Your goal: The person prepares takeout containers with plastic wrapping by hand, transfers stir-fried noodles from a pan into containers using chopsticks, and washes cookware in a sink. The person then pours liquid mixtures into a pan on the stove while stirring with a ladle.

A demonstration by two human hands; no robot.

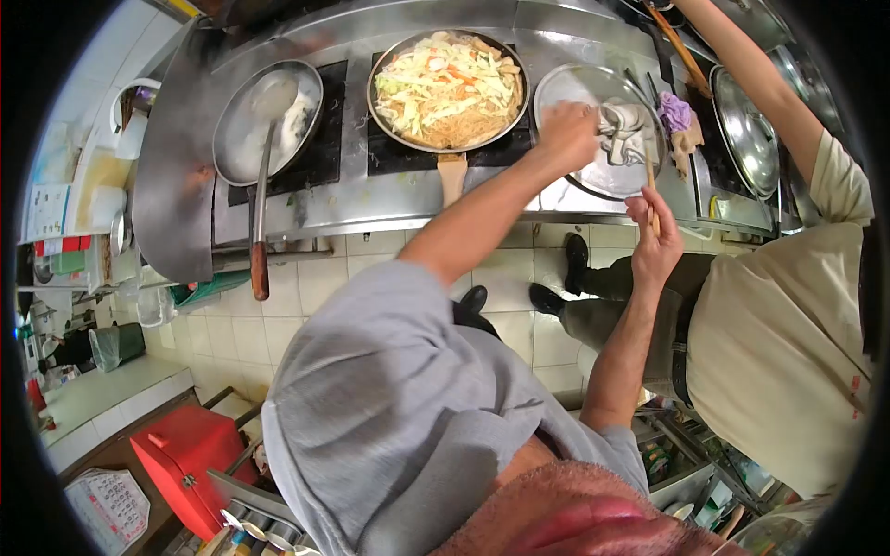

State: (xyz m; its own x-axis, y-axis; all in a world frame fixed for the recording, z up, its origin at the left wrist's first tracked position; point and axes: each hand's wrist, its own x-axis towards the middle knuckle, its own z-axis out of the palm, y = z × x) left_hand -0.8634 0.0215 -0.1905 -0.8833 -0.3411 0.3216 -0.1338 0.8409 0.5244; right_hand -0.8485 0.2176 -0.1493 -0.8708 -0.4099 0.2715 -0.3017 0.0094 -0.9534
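Grey crumpled cloth [627,132] flanks left fingers [582,120], grip unclear; right fingers [640,209] clasp wooden handle [651,174].

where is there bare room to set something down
The narrow silver steel stove front, between the brown wooden ladle handle and the pale wooden pan handle. Crowded: the round metal pan with grey-white cloth, and around the shiny round lid.

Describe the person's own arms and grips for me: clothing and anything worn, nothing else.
Both arms wear short, loose, plain grey fabric sleeves: the left sleeve and the right sleeve leave the forearms uncovered. The left grip and right grip are bare hands, without gloves. I see no watch, cables or sleeve markings; the left grip is slightly blurred.
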